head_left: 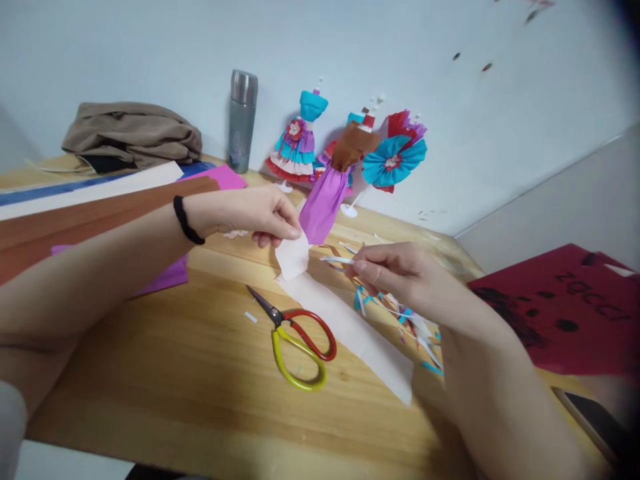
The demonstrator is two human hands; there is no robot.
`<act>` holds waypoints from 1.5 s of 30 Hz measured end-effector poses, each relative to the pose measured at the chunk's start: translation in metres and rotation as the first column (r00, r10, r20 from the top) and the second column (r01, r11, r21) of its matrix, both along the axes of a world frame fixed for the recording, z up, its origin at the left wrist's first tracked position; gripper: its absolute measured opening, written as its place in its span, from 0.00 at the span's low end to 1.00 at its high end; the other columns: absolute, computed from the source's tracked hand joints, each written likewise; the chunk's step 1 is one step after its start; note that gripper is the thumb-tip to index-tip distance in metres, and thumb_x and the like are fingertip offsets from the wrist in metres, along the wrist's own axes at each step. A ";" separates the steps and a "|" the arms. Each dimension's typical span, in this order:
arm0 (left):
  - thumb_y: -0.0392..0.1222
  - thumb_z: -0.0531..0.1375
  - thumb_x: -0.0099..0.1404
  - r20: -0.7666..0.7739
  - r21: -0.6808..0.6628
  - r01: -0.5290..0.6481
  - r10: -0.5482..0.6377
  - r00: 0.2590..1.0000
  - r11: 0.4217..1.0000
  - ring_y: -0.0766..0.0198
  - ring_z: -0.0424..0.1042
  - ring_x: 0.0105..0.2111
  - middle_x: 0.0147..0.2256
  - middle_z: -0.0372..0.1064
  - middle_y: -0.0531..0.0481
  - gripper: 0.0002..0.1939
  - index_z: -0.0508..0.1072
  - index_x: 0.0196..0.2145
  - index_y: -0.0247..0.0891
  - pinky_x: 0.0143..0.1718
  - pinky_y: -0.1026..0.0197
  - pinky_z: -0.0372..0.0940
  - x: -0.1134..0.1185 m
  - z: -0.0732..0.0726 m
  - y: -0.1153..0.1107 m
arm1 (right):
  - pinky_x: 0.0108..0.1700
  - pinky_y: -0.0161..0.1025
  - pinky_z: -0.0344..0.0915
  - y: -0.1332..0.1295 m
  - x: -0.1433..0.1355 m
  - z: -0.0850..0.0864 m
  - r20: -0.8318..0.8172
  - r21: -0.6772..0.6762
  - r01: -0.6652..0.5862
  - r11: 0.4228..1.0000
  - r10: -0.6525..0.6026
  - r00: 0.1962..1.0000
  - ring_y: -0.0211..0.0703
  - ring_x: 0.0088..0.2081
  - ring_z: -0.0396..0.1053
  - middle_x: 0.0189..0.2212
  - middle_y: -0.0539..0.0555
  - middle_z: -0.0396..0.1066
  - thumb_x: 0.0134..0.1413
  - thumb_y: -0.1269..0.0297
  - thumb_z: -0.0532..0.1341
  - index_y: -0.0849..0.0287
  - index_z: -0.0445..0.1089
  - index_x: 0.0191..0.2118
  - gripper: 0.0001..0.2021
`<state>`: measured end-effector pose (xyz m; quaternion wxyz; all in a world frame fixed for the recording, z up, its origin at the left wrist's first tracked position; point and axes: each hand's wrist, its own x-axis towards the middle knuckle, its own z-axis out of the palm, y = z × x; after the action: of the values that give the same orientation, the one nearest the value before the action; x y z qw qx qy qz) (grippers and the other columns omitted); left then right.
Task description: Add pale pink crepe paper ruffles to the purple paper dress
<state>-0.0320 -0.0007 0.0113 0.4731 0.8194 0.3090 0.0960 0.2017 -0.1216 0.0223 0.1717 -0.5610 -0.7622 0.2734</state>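
My left hand pinches the top of a small white paper piece between thumb and fingers. To its right, my right hand is closed on a thin white strip that points left. Below both hands a long white paper band lies slantwise on the wooden table. Scissors with one red and one yellow handle rest left of the band, their blades toward the upper left. Beside the blades is a tiny white scrap.
Behind my hands stand small dress forms in coloured paper and a grey bottle. Coloured paper sheets and brown cloth lie left. Paper scraps, a red bag and a phone are right.
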 end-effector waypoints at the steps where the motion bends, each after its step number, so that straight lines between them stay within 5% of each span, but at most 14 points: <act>1: 0.39 0.66 0.57 0.006 0.007 -0.051 0.051 0.999 0.999 0.70 0.65 0.19 0.21 0.70 0.51 0.05 0.78 0.30 0.34 0.20 0.68 0.56 -0.002 -0.002 0.005 | 0.22 0.34 0.53 0.001 0.002 -0.001 0.004 0.014 0.012 1.000 -0.012 1.000 0.35 0.21 0.58 0.18 0.49 0.63 0.60 0.50 0.55 0.58 0.68 0.25 0.19; 7: 0.35 0.62 0.59 -0.105 0.029 -0.219 0.220 0.970 0.975 0.70 0.63 0.18 0.21 0.67 0.50 0.05 0.73 0.26 0.33 0.18 0.68 0.56 -0.005 -0.015 0.021 | 0.24 0.35 0.56 0.006 0.006 -0.003 -0.017 0.000 0.033 0.999 -0.033 0.999 0.37 0.22 0.60 0.20 0.50 0.65 0.60 0.53 0.55 0.58 0.68 0.24 0.17; 18: 0.35 0.62 0.58 0.106 0.148 -0.034 0.018 0.994 0.988 0.70 0.68 0.22 0.23 0.71 0.53 0.08 0.79 0.36 0.33 0.24 0.70 0.60 0.010 0.002 -0.014 | 0.31 0.37 0.64 0.011 0.008 -0.009 -0.256 -0.032 0.003 0.999 -0.011 0.967 0.40 0.27 0.68 0.25 0.51 0.72 0.60 0.56 0.58 0.56 0.72 0.29 0.13; 24: 0.32 0.62 0.58 0.193 0.585 -0.100 -0.019 0.981 0.805 0.73 0.65 0.24 0.24 0.73 0.55 0.06 0.80 0.32 0.34 0.28 0.70 0.57 0.021 -0.006 -0.032 | 0.30 0.37 0.63 0.011 0.005 -0.012 -0.329 -0.022 -0.049 0.999 0.039 0.943 0.41 0.28 0.68 0.25 0.52 0.72 0.58 0.51 0.61 0.56 0.73 0.28 0.15; 32: 0.33 0.59 0.62 0.152 0.744 -0.065 -0.074 0.986 0.665 0.70 0.67 0.27 0.28 0.75 0.51 0.08 0.80 0.31 0.35 0.30 0.66 0.56 0.021 -0.014 -0.031 | 0.31 0.39 0.64 0.012 0.006 -0.016 -0.391 -0.036 -0.096 0.995 0.074 0.917 0.41 0.28 0.68 0.25 0.52 0.72 0.58 0.48 0.62 0.54 0.75 0.29 0.16; 38: 0.33 0.53 0.63 -0.037 0.898 0.022 0.026 0.999 0.440 0.65 0.63 0.26 0.26 0.71 0.49 0.12 0.75 0.27 0.36 0.27 0.61 0.50 0.023 -0.012 -0.041 | 0.31 0.40 0.64 0.012 0.005 -0.018 -0.397 -0.026 -0.095 0.995 0.077 0.915 0.42 0.28 0.68 0.26 0.53 0.72 0.57 0.46 0.62 0.55 0.74 0.26 0.19; 45: 0.31 0.54 0.58 0.057 0.865 -0.046 -0.007 0.998 0.499 0.68 0.60 0.23 0.21 0.66 0.52 0.11 0.69 0.20 0.36 0.27 0.61 0.51 0.022 -0.015 -0.034 | 0.30 0.38 0.63 0.011 0.005 -0.020 -0.411 0.017 -0.126 0.992 0.122 0.903 0.40 0.28 0.67 0.25 0.51 0.71 0.58 0.47 0.62 0.54 0.75 0.29 0.17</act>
<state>-0.0100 -0.0351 -0.0039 0.0068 0.9398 0.2160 0.2647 0.2064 -0.1102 0.0024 0.3078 -0.4419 -0.7419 0.3995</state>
